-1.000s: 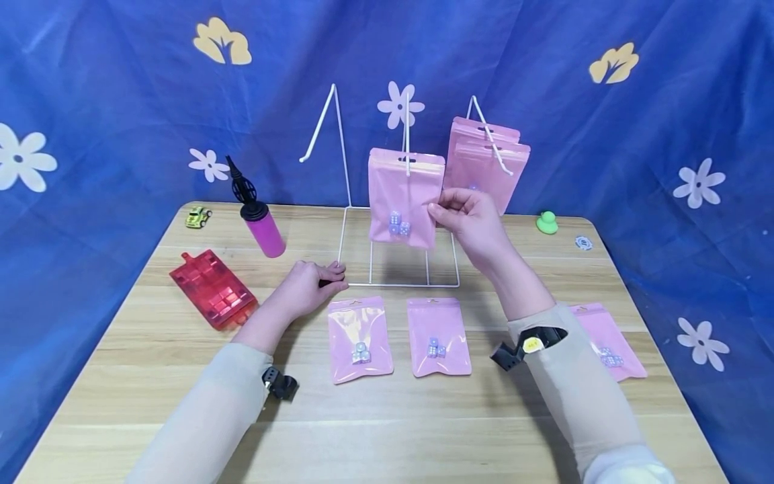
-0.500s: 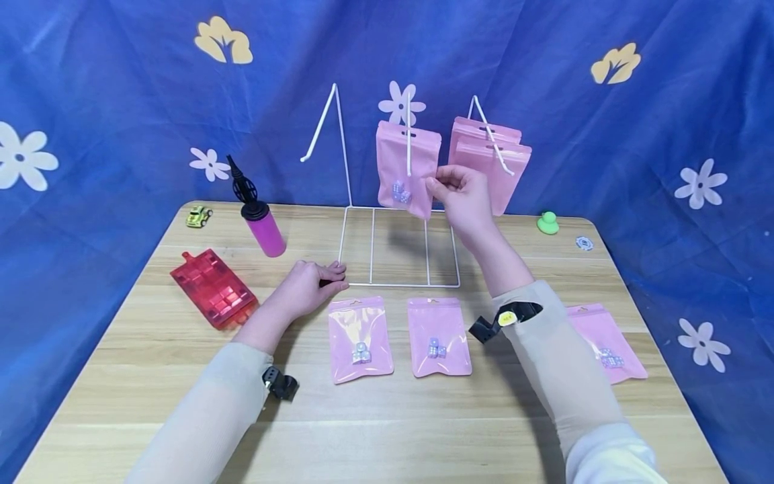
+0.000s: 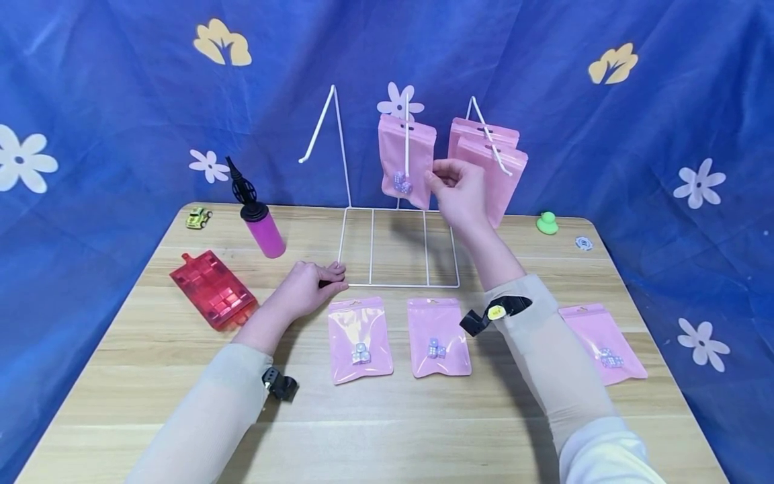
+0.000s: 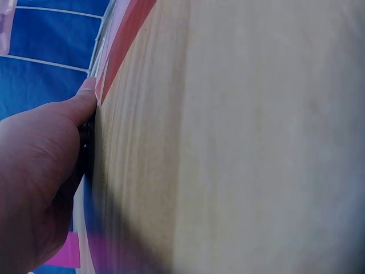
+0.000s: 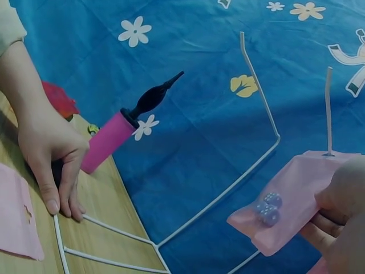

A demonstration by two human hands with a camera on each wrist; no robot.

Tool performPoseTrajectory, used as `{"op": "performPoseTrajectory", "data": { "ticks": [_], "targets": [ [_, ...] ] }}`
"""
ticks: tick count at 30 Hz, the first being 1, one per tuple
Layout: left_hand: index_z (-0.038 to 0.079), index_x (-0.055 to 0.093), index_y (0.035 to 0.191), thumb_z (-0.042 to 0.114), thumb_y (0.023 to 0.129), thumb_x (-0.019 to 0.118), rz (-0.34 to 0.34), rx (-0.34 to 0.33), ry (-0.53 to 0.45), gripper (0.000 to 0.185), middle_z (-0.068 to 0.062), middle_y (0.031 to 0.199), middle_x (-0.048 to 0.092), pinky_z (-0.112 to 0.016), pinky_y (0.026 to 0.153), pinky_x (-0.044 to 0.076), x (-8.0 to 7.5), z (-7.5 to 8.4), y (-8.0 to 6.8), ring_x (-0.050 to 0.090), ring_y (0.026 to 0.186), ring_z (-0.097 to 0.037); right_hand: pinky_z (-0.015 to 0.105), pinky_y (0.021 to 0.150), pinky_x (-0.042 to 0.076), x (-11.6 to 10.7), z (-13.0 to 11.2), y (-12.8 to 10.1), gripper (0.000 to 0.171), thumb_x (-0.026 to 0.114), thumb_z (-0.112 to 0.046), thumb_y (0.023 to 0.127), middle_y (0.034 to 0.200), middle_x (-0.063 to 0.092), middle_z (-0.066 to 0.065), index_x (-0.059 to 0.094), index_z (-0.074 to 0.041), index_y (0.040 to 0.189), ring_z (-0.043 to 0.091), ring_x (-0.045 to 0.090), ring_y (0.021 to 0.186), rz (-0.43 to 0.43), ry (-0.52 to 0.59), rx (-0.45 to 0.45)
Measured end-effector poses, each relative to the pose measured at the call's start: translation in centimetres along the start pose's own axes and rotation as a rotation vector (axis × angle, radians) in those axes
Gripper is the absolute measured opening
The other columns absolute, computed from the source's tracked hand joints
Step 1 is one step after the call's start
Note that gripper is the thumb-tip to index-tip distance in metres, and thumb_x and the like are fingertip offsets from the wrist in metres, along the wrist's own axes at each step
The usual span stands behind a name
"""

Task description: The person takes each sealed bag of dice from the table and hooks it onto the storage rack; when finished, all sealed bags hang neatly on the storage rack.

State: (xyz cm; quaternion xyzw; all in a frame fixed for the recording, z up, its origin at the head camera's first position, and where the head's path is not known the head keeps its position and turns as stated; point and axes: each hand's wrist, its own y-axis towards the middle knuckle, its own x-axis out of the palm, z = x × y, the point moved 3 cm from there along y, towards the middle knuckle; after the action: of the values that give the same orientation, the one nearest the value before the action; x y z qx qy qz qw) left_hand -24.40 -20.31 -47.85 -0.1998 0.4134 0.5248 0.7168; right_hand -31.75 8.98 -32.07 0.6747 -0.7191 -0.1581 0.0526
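The wooden table (image 3: pixel 387 430) carries everything, with open bare wood toward 6 o'clock and a blue flowered backdrop (image 3: pixel 121 101) closing in the far edge at 12. On it stands the white wire rack (image 3: pixel 399 249), its base frame flat on the wood and three slanted hooks rising at 12 o'clock; it looks light and springy, likely to tip or skate if pulled.

The left hand (image 3: pixel 305 288) lies at the frame's near left corner, fingers fairly straight and pressing down on the wire at about 9 o'clock of the base. The right hand (image 3: pixel 459 195) is raised at 12 o'clock and pinches the lower right edge of a pink pouch (image 3: pixel 406 160) that hangs on the middle hook, the hook passing through the slot at its top.

The pouch seems thin, soft and glossy, so probably slippery; a few small dice (image 3: pixel 402 182) weigh its bottom. An edge or corner pinch suits it best.

Two more pouches hang just to its right, at 3 o'clock, leaving little room there; the left hook at 9 o'clock is free.
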Motion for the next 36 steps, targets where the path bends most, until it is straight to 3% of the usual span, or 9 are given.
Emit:
{"op": "performPoseTrajectory", "data": {
  "ticks": [8, 14, 21, 36],
  "targets": [
    [-0.001, 0.077, 0.120, 0.019, 0.096, 0.082, -0.003, -0.014, -0.010, 0.031, -0.013, 0.131, 0.069, -0.047, 0.116, 0.045, 0.1, -0.1, 0.0, 0.064, 0.129, -0.029, 0.027, 0.091, 0.060, -1.7, -0.2, -1.6, 0.019, 0.072, 0.007, 0.096, 0.111, 0.075, 0.025, 0.074, 0.012, 0.115, 0.020, 0.073, 0.097, -0.066, -0.030, -0.083],
    [0.000, 0.078, 0.120, 0.019, 0.096, 0.082, 0.001, -0.016, -0.013, 0.030, -0.013, 0.130, 0.070, -0.049, 0.115, 0.045, 0.1, 0.0, 0.0, 0.063, 0.129, -0.031, 0.027, 0.089, 0.061, -4.6, 0.0, -3.9, 0.020, 0.075, 0.006, 0.095, 0.110, 0.076, 0.022, 0.075, 0.010, 0.114, 0.017, 0.074, 0.098, -0.156, -0.098, -0.118],
    [0.000, 0.077, 0.120, 0.019, 0.097, 0.082, -0.009, -0.017, -0.015, 0.030, -0.013, 0.131, 0.070, -0.047, 0.116, 0.044, 0.2, -0.1, 0.2, 0.063, 0.129, -0.029, 0.024, 0.089, 0.061, -9.9, 0.8, -7.0, 0.019, 0.079, 0.001, 0.095, 0.110, 0.078, 0.018, 0.077, 0.007, 0.112, 0.015, 0.075, 0.097, -0.254, -0.194, -0.086],
    [0.000, 0.078, 0.120, 0.020, 0.097, 0.081, -0.016, -0.021, 0.005, 0.030, -0.014, 0.132, 0.070, -0.049, 0.116, 0.044, 0.3, -0.4, 0.3, 0.063, 0.130, -0.029, 0.019, 0.082, 0.061, -21.1, 3.4, -11.5, 0.024, 0.078, -0.006, 0.098, 0.113, 0.077, 0.016, 0.075, 0.004, 0.119, 0.009, 0.075, 0.097, -0.340, -0.372, 0.080]
  ]
}}
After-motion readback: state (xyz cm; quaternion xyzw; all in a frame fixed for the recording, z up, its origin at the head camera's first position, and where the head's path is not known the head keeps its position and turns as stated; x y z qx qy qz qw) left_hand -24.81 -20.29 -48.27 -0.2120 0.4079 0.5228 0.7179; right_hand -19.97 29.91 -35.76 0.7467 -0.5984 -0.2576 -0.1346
